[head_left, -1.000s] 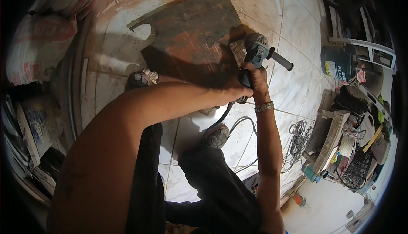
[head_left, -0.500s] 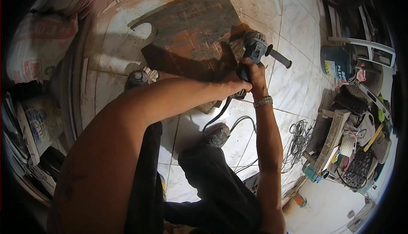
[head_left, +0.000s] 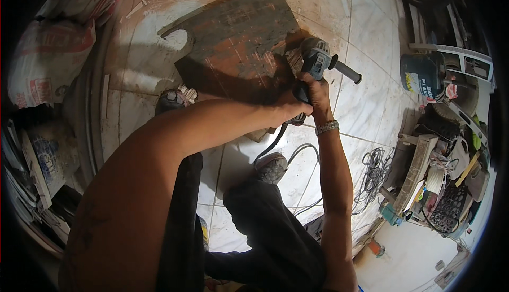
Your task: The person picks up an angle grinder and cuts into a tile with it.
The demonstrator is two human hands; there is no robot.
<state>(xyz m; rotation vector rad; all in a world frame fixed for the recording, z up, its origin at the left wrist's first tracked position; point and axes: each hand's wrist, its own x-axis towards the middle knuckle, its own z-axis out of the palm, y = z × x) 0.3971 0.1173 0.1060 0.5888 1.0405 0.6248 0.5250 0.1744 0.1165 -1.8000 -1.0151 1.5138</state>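
Observation:
An angle grinder (head_left: 316, 63) with a dark side handle (head_left: 348, 73) is gripped in both hands. My right hand (head_left: 319, 97), with a metal-banded watch on its wrist, closes around the grinder's body. Just left of it, my left hand (head_left: 290, 106) wraps the rear of the tool, its fingers partly hidden. The grinder's head is at the right edge of a worn, brownish board-like slab (head_left: 238, 42) with a curved notch at its left. The disc is hidden from view. A black power cord (head_left: 273, 144) trails from the tool's rear.
My shoes (head_left: 272, 169) stand on the tiled floor (head_left: 366, 106) near the slab. A coiled cable (head_left: 374, 172) lies at right, beside a wooden rack of clutter (head_left: 419, 172) and a dark bucket (head_left: 422, 77). Printed sacks (head_left: 50, 61) stand at far left.
The grinder and both hands have shifted very slightly left in the picture. Both hands keep their grip, and the slab stays in nearly the same place.

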